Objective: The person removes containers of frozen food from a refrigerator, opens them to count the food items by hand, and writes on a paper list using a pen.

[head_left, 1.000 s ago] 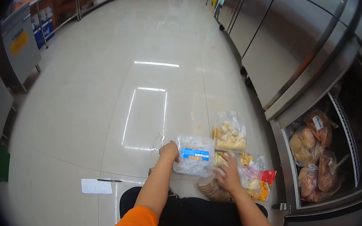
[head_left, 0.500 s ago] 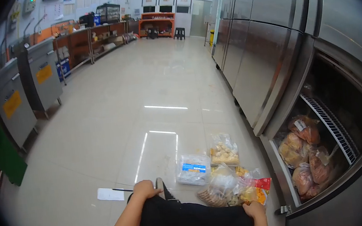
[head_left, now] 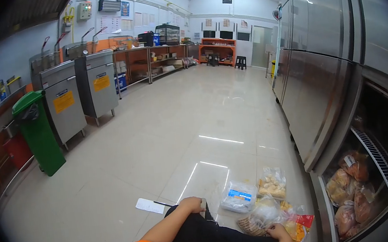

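My left hand [head_left: 193, 204] rests on my bent knee in black trousers [head_left: 226, 239], holding nothing that I can see. Beyond it shows part of a shoe [head_left: 205, 205]. On my other knee lies my right hand [head_left: 279, 231], its fingers loosely bent beside the bagged food and nothing visible in them. On the floor in front are a clear package with a blue label [head_left: 239, 195], a bag of pale pieces [head_left: 272, 184], a clear bag with brown ridged food [head_left: 252, 223] and a red-topped bag of yellow-orange pieces [head_left: 300, 226]. Some bags overlap.
A white paper [head_left: 149, 206] with a dark pen lies on the tiles. At right, an open steel fridge [head_left: 322, 202] holds bagged meat [head_left: 342, 185] below a wire rack [head_left: 375, 160]. Fryers [head_left: 64, 104] and a green bin [head_left: 43, 138] stand left.
My view has tilted up and turned left, so the floor items sit lower and further right. My right hand has shifted slightly towards the bags; my left stays on the knee.
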Demonstrator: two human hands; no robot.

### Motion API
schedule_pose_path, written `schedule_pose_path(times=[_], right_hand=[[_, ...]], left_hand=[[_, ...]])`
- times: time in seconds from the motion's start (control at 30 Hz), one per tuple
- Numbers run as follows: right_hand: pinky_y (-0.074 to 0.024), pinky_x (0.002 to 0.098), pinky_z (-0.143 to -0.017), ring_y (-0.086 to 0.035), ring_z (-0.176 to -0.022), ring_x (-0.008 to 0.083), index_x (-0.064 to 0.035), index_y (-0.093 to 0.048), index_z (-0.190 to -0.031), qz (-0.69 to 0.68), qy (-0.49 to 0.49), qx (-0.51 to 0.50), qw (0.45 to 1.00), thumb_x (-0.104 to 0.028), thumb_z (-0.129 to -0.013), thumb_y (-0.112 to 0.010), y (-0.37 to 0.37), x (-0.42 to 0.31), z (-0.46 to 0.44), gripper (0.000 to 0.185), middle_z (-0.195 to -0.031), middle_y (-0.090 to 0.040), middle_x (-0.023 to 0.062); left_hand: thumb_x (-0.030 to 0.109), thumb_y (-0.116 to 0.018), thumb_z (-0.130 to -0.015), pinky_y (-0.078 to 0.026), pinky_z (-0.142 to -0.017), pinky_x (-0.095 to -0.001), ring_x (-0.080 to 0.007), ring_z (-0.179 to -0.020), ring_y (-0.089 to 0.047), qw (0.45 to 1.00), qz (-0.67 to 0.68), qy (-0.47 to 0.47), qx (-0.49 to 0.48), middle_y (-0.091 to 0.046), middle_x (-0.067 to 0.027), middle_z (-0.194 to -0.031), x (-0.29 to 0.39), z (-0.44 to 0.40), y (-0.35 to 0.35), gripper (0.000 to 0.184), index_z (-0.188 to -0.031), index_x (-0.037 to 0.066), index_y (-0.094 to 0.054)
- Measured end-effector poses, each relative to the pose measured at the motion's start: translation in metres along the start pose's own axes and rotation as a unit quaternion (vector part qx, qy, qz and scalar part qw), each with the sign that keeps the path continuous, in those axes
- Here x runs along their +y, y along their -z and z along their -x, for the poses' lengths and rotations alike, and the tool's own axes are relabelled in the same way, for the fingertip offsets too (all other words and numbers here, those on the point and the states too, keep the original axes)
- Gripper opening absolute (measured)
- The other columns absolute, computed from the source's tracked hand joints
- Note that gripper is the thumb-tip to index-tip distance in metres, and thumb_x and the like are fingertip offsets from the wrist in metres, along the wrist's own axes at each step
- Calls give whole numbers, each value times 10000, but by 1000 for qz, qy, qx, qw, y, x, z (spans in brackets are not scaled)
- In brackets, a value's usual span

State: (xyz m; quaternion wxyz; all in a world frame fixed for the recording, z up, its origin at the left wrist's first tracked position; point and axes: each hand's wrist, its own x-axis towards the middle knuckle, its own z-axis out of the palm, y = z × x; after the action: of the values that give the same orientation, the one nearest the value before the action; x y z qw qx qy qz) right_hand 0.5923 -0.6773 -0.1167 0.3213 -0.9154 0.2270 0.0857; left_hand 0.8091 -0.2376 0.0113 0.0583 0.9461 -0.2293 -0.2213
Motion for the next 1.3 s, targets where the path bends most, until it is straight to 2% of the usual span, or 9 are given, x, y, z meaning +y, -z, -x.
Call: schedule_pose_path(times=[0.07, 0.27, 0.37, 0.47, 0.5, 0.6, 0.8, 0.9, 1.3], right_hand=[[-565, 370, -692, -722, -741, 209, 4, -762, -920, -17, 5, -1, 1000, -293, -838, -823, 5, 3, 4, 314, -834, -763, 135], [-562, 366, -688, -711, -725, 204, 11, -758, -931, 22, -2, -12, 1000, -307, -831, -833, -6, 7, -6, 342, -800, -753, 120], [-565, 360, -691, -714, -726, 205, 21, -748, -930, 43, 32, 2, 999, -285, -828, -837, -2, 5, -2, 334, -803, -756, 121], [-571, 356, -701, -721, -728, 212, 30, -737, -934, -47, 4, -23, 999, -251, -833, -833, -11, 29, -21, 313, -812, -760, 130], [-458, 488, -1068, -605, -1225, 449, 64, -674, -1229, 158, 7, -60, 986, -595, -937, -596, 48, -77, 58, 726, -1275, -649, 311], [-443, 492, -1086, -591, -1256, 451, 36, -702, -1201, 132, 16, -73, 988, -687, -878, -601, 33, -50, 35, 798, -1264, -642, 315], [-445, 491, -1078, -600, -1250, 444, -14, -722, -1206, 155, 24, -64, 985, -701, -875, -604, 33, -50, 35, 772, -1252, -663, 289], [-440, 489, -1087, -596, -1255, 442, -16, -719, -1214, 119, 2, -78, 990, -703, -868, -613, 45, -67, 50, 776, -1256, -666, 282], [-435, 469, -1106, -601, -1276, 399, -25, -708, -1249, 101, -4, -74, 992, -649, -878, -642, 37, -55, 41, 729, -1241, -678, 286]], left_hand=[[544, -690, -894, -515, -1014, -481, -354, -1239, -630, 1000, -2, 3, -8, -664, -160, -1337, 4, 2, 2, 624, -1308, 79, -663], [538, -693, -894, -539, -972, -490, -367, -1192, -655, 1000, -11, 4, 15, -688, -166, -1289, 3, 1, -3, 592, -1262, 74, -688], [525, -693, -897, -546, -953, -494, -368, -1165, -668, 1000, -4, -2, 31, -704, -164, -1252, 2, 3, -3, 567, -1232, 67, -702], [502, -692, -901, -549, -943, -491, -365, -1149, -675, 999, -2, -7, 34, -713, -165, -1224, 2, 1, -6, 539, -1215, 64, -705], [495, -692, -902, -550, -943, -489, -365, -1145, -676, 999, -5, -7, 37, -713, -165, -1223, 0, -1, -3, 530, -1211, 65, -706], [479, -691, -902, -553, -940, -483, -364, -1135, -680, 999, -6, -10, 34, -714, -164, -1217, 2, 2, -5, 509, -1202, 69, -708], [473, -689, -903, -555, -938, -483, -362, -1132, -680, 999, -19, -6, 41, -715, -161, -1212, 6, 6, -6, 498, -1199, 73, -710], [474, -684, -907, -554, -940, -484, -359, -1137, -679, 999, -11, -1, 38, -715, -156, -1216, 8, 8, -1, 496, -1201, 76, -710], [486, -668, -921, -553, -937, -491, -372, -1126, -681, 999, -24, -7, 36, -716, -167, -1202, 6, 5, -2, 501, -1198, 70, -706]])
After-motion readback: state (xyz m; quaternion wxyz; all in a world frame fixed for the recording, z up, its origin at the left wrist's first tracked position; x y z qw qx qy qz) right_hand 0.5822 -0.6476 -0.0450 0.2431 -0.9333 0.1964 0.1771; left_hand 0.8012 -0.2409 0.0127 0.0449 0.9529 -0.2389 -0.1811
